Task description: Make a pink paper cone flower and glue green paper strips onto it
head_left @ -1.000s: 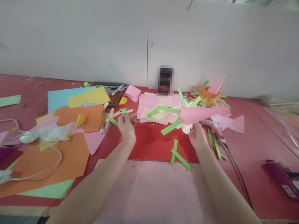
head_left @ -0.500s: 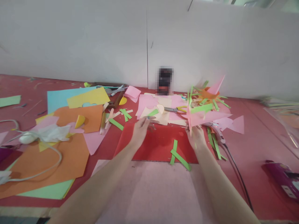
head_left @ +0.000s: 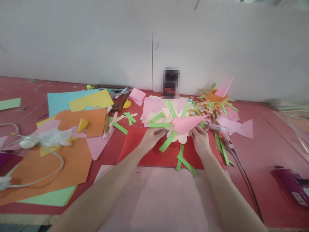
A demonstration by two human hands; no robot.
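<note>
A paper flower (head_left: 182,139) with cream rounded petals, long green strips and a pink cone is held over a red board (head_left: 149,158). My right hand (head_left: 201,138) pinches its right edge. My left hand (head_left: 152,138) is closed at its left side, beneath a green strip, the fingertips partly hidden. Two crossed loose green strips (head_left: 187,164) lie at the board's front edge. To the right, a pink glue gun (head_left: 226,138) rests on the table beside more green strips (head_left: 222,149). Behind it stands an orange paper piece (head_left: 214,97) with green strips and a pink cone.
Coloured paper sheets (head_left: 72,161) cover the left side, with a white cable (head_left: 61,161) across them. A brown tray (head_left: 120,104) holds tools at the back. A purple power socket box (head_left: 293,185) sits at the right. A grey wall (head_left: 96,45) borders the table's far side.
The paper flower has moved left and turned from edge-on to facing me. My left hand has come right to its side, and its spread fingers have closed in.
</note>
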